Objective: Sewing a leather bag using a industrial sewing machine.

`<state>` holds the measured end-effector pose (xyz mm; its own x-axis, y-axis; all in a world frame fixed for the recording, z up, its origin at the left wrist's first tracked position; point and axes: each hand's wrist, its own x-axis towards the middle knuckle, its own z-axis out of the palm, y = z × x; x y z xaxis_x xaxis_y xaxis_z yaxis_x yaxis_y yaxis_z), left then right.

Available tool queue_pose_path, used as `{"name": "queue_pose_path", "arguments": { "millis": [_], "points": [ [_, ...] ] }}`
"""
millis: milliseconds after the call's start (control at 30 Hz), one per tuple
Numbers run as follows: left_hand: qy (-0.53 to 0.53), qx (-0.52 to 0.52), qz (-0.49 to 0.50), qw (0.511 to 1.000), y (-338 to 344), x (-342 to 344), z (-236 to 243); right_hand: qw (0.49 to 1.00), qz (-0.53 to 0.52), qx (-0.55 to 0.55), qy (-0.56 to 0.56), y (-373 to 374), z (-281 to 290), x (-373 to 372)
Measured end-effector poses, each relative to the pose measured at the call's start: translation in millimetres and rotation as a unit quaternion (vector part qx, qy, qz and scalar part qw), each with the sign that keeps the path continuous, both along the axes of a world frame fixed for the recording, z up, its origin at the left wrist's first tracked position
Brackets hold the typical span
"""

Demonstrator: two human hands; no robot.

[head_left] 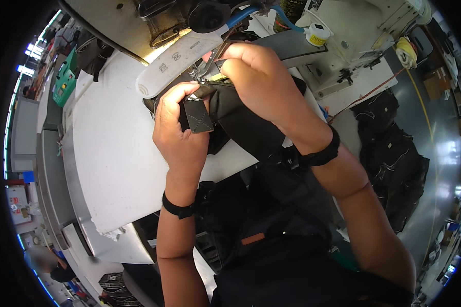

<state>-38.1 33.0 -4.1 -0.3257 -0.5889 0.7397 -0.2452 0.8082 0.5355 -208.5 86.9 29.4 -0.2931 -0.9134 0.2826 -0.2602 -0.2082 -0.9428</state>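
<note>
Black fabric bag point(241, 117), gripped by left hand point(175, 122), extends beneath right hand point(253, 74)

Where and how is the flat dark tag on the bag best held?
Probably pinch the tag by its flat faces at the lower edge, coming from the person's side: it looks thin and that edge points toward the body, while its upper end is near the zipper of the black bag and the left hand lies beside it.
</note>
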Motion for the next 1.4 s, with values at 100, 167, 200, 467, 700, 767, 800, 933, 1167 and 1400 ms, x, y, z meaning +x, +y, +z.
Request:
{"name": "queue_pose_path", "arguments": {
  "millis": [100,167,200,467,700,767,800,933,1167,1400],
  "points": [
    [0.018,-0.009,-0.014,1.000,-1,-1,-2,0.982,0.044,-0.024,-0.181,5,9,-5],
    [0.023,-0.004,-0.014,1.000,-1,-1,-3,0.980,0.055,-0.005,-0.193,6,11,-7],
    [0.019,-0.009,-0.014,1.000,-2,-2,-4,0.996,0.021,-0.016,-0.086,9,9,-7],
    [0.037,-0.012,-0.028,0.999,-5,-2,-10,0.954,-0.148,-0.081,0.247,51,-41,2],
    [0.038,-0.023,-0.070,0.997,-10,2,-6,0.962,-0.116,-0.111,0.220,39,-16,-14],
    [0.017,-0.083,-0.058,0.995,-11,3,-7,0.938,-0.126,-0.156,0.284,27,-6,-21],
    [0.008,-0.113,-0.048,0.992,-11,2,-9,0.934,-0.130,-0.135,0.304,22,-3,-25],
    [0.001,-0.127,-0.026,0.992,-9,1,-13,0.904,-0.157,-0.159,0.364,-9,-6,-28],
    [-0.022,0.027,-0.075,0.997,16,19,6,0.923,-0.139,-0.148,0.327,-13,-8,-33],
    [0.071,0.494,-0.207,0.842,-22,17,33,0.941,-0.120,-0.113,0.296,-15,-2,-33]
  ]
}}
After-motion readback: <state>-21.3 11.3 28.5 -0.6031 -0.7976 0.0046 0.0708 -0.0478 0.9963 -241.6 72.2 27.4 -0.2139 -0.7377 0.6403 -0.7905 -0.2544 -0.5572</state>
